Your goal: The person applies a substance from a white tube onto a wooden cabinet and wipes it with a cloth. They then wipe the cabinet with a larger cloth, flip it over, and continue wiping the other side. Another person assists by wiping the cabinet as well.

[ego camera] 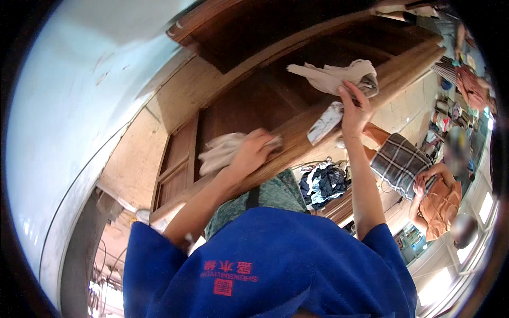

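A long brown wooden furniture frame with dark recessed panels stretches across in front of me. My left hand is blurred and presses a crumpled off-white cloth against the frame's near rail. Farther along that rail, my right hand pinches a second off-white cloth, bunched and darkly stained at one end. Next to my right wrist is a flat white piece with grey marbling. It overlaps the rail's edge; I cannot tell whether it lies there or touches the hand.
A pale wall panel rises on the left. Another dark wooden piece stands beyond the frame. Dark and white fabrics lie in a heap below the rail. On the right are a person in orange and another person farther off.
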`<action>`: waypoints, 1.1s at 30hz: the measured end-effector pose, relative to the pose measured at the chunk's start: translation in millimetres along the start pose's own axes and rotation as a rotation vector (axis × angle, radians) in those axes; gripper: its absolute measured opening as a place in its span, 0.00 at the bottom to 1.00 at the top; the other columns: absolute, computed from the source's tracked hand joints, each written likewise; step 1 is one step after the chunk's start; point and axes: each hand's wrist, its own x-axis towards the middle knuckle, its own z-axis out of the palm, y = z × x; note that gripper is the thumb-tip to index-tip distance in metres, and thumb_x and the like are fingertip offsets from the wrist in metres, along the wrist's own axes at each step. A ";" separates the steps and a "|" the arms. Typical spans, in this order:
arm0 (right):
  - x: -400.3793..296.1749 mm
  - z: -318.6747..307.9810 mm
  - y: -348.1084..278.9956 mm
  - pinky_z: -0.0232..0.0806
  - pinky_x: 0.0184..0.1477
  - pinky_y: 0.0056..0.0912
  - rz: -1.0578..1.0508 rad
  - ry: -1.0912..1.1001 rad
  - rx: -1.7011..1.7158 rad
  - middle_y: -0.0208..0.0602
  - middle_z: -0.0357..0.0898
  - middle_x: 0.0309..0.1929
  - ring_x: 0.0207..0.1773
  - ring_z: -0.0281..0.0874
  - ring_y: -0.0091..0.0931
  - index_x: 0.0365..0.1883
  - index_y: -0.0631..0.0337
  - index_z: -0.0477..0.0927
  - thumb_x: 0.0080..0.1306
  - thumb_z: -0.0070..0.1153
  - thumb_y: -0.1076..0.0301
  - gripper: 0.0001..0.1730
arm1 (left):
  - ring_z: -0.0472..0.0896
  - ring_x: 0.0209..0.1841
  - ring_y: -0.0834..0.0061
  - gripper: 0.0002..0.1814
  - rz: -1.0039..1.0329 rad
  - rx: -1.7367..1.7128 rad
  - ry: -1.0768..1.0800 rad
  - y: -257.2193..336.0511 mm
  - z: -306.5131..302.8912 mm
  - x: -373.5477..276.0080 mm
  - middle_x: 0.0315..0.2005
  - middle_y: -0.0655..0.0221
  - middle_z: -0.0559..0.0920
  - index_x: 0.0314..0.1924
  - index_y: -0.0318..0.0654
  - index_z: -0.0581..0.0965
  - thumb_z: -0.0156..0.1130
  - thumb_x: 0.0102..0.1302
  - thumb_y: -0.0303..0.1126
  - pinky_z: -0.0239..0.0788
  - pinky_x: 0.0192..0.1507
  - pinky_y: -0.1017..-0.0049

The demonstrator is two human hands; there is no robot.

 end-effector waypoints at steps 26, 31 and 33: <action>75.6 28.6 -44.2 0.72 0.45 0.31 0.017 -0.183 0.535 0.42 0.85 0.37 0.40 0.83 0.29 0.43 0.58 0.85 0.55 0.64 0.67 0.15 | 0.78 0.44 0.73 0.14 -0.236 -0.631 0.083 44.8 -118.4 44.0 0.42 0.68 0.79 0.52 0.33 0.75 0.58 0.68 0.28 0.70 0.49 0.73; 34.5 25.1 -60.7 0.73 0.41 0.33 -0.132 -0.427 0.429 0.41 0.86 0.37 0.38 0.84 0.31 0.44 0.58 0.85 0.55 0.63 0.66 0.17 | 0.76 0.49 0.72 0.17 -0.009 -0.631 0.174 71.2 -110.3 53.2 0.49 0.67 0.78 0.56 0.36 0.72 0.56 0.69 0.30 0.67 0.54 0.72; 27.5 19.7 -59.7 0.73 0.42 0.33 -0.050 -0.512 0.427 0.41 0.85 0.38 0.38 0.83 0.31 0.43 0.59 0.85 0.55 0.64 0.65 0.17 | 0.76 0.46 0.71 0.16 -0.036 -0.389 0.182 80.4 -92.1 57.4 0.47 0.67 0.78 0.55 0.37 0.72 0.56 0.69 0.33 0.68 0.52 0.72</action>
